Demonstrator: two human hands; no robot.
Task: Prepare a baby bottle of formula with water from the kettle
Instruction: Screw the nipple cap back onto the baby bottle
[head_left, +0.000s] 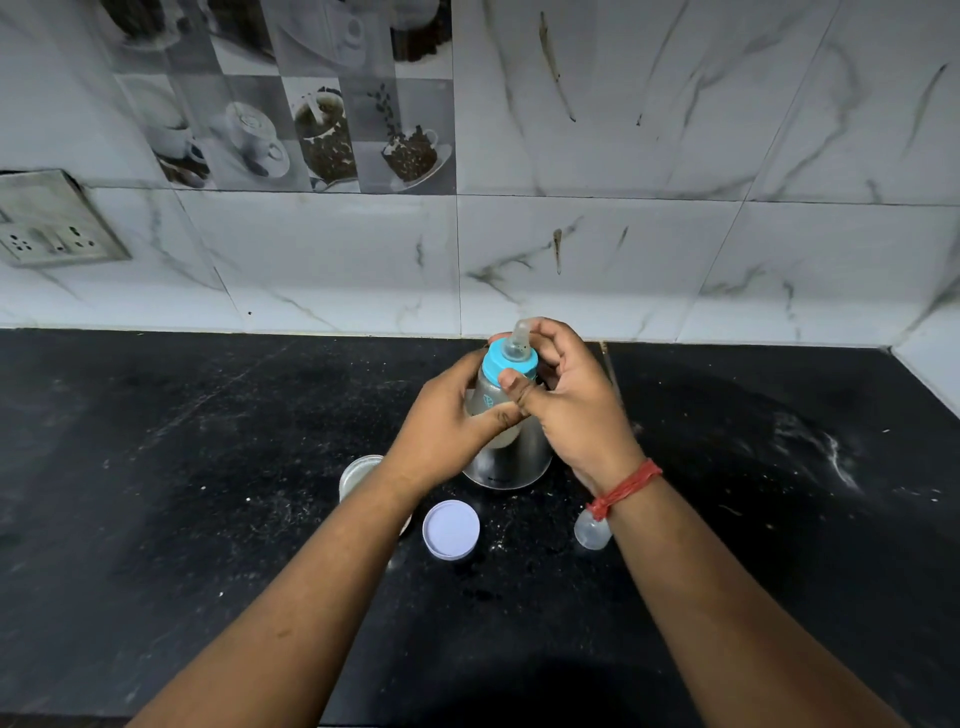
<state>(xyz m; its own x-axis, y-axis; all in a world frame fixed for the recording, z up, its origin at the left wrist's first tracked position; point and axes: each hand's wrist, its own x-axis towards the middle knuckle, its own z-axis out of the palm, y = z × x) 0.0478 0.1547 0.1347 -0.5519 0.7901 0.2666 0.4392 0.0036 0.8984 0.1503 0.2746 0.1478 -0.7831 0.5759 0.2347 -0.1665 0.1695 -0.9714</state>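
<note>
In the middle of the frame, both hands are holding a baby bottle (491, 402) up above the black counter (182, 467). The left hand (447, 431) is wrapping its fingers around the bottle's clear body, gripping it from the left side. The right hand (566, 395) is curling around the bottle's top, its thumb pressing on the blue ring (506, 361) under the clear teat (519, 338), its fingers reaching behind the ring. The bottle is tilting slightly, teat pointing up and to the right. Just behind and below the bottle, a steel kettle (511, 462) is standing on the counter, mostly hidden by the hands. Lower left of the kettle, a small open jar (358, 470) is sitting partly covered by the left forearm, and a round white lid (451, 529) is lying just beside it toward the centre. A clear plastic cap (591, 532) is lying under the right wrist, which is wearing a red thread band (623, 488). A wall socket (47, 223) is showing at the left edge of the frame on the marble-look tiles.
</note>
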